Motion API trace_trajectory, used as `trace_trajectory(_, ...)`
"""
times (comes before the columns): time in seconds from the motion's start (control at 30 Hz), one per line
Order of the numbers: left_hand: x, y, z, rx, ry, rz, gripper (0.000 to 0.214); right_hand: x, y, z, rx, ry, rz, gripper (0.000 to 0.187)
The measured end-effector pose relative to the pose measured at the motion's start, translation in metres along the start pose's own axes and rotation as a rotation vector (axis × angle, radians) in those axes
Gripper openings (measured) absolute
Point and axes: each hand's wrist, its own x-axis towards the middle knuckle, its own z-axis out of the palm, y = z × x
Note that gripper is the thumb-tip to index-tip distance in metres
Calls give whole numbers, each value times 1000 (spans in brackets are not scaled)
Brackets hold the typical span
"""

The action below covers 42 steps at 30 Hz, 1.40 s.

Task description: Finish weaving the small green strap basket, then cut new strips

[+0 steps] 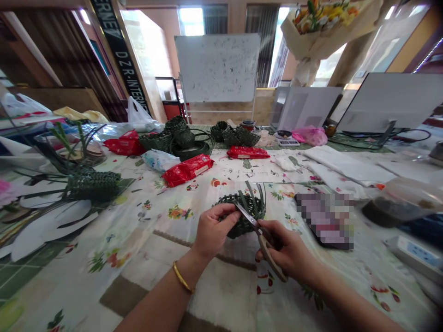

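In the middle of the table, my left hand (215, 227) pinches the near-left rim of a small dark green woven basket (238, 228). Several loose green strips (255, 199) stand up from the basket's far right side. My right hand (289, 246) grips a pair of scissors (268, 256) with tan handles. The scissor blades point up and left across the basket, with their tips close to my left thumb and fingertips. Whether a strip lies between the blades I cannot tell.
Red packets (188, 169) and more woven baskets (176, 131) lie at the back. A woven piece with long strips (93, 184) sits at left. On the right are a pixelated phone-like object (325, 223), a plastic container (398, 203) and a power strip (415, 253).
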Motion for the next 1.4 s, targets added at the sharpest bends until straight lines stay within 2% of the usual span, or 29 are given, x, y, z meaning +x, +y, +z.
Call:
trace_trajectory(0.23,-1,2,4,-79,-2,-37,15,0,-4,8,-66,40,-14,34)
trace_trajectory(0.47,-4,1,6,-64,-27,-67,16,-3,-7,5,-196,-6,-60,28)
trace_trajectory(0.83,-3,0,6,-62,-34,-52,14,-5,-17,-1,103,-113,43,34)
trace_trajectory(1.0,-3,0,6,-61,-53,-66,15,-6,-16,-1,63,-95,39,28)
trace_trajectory(1.13,-2,-3,4,3,-97,-21,15,-8,-16,2,-64,-52,40,23)
trace_trajectory(1.23,-4,-2,5,131,-145,34,16,-10,-12,5,-98,5,27,23)
trace_trajectory(1.4,-6,12,6,497,-195,241,7,-5,-5,1,128,148,-39,26)
